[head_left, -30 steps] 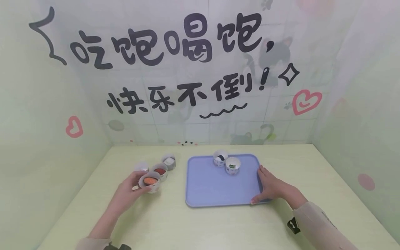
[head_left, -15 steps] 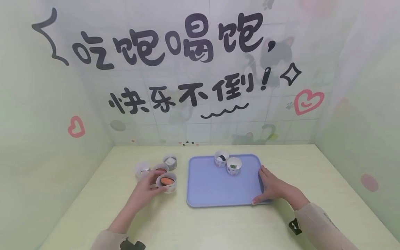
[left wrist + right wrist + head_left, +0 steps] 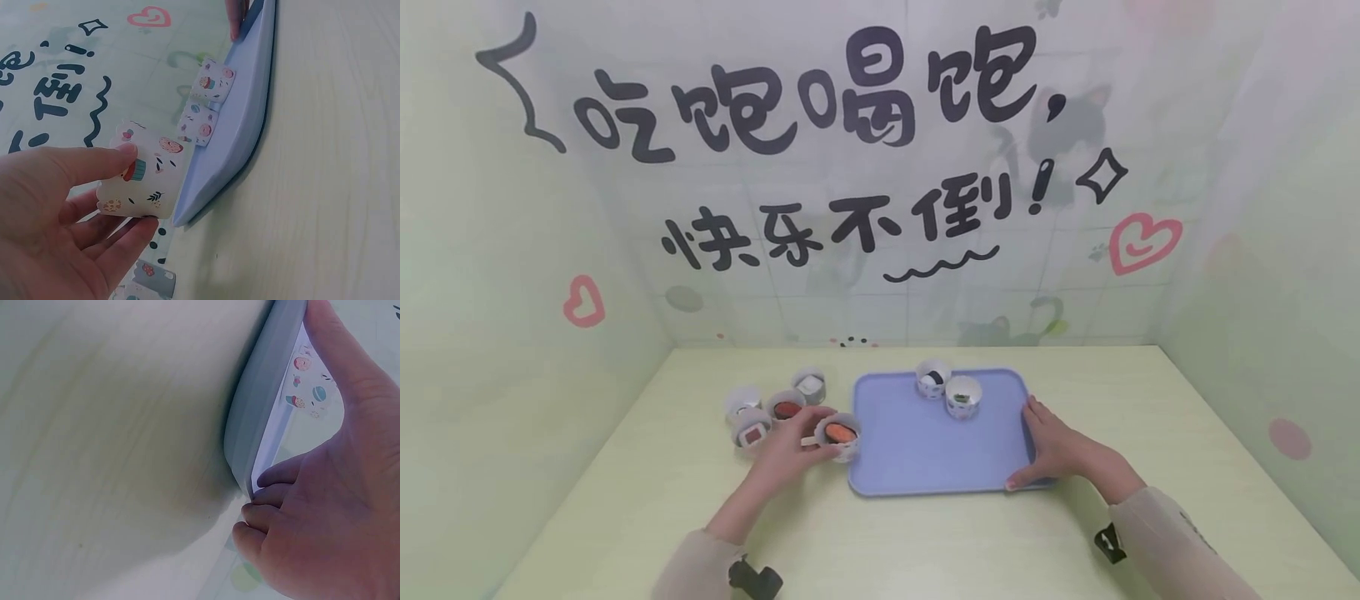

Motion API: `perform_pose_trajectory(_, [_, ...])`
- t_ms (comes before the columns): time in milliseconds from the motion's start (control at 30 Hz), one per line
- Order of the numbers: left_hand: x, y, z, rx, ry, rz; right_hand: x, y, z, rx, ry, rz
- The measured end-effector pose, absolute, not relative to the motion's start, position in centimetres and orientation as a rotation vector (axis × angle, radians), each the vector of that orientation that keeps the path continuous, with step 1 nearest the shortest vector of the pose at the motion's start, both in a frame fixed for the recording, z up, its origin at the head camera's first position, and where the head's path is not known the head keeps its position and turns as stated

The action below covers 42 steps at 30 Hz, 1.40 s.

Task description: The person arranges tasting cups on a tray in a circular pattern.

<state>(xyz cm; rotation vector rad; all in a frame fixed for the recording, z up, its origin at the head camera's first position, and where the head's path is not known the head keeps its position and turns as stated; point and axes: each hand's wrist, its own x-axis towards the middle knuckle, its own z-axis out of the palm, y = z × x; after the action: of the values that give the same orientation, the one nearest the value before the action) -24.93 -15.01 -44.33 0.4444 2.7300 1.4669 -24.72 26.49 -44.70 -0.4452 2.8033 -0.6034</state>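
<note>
My left hand [image 3: 782, 454] holds a small paper baking cup [image 3: 153, 178] between thumb and fingers. Cupcakes and sprigs are printed on its wall, and an orange toy sushi piece [image 3: 840, 432] lies inside. In the head view this cup overlaps the left rim of a blue tray [image 3: 917, 458]. At the tray's right end, my right hand [image 3: 1063, 450] holds the rim, thumb at the front corner and fingers along the side. Two more cups stand at the back of the tray: one [image 3: 933, 385] with a white-and-black piece, the other [image 3: 962, 408] with a green-topped one.
Several cups stand in a cluster left of the tray: one with a red piece [image 3: 787, 409], one with a red-centred white roll [image 3: 752, 436], one with a white piece [image 3: 810, 386]. The pale table [image 3: 880, 550] ends at a printed back wall [image 3: 820, 317].
My left hand has carried the cup with the orange piece rightward from the cluster to the tray's left edge, uncovering the cup with the roll. My right hand stays at the tray.
</note>
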Motion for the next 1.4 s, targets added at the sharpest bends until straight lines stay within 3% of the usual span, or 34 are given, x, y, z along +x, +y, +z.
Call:
perform_pose_trajectory(367, [-26.0, -11.7, -44.2, 0.627, 2.629, 1.466, -24.5, 26.4, -45.0, -0.442, 2.808, -0.654])
perform_pose_trajectory(1400, [-27.1, -2.2, -44.8, 0.717, 2.627, 1.380, -24.4, 26.4, -44.6, -0.496, 2.843, -0.637])
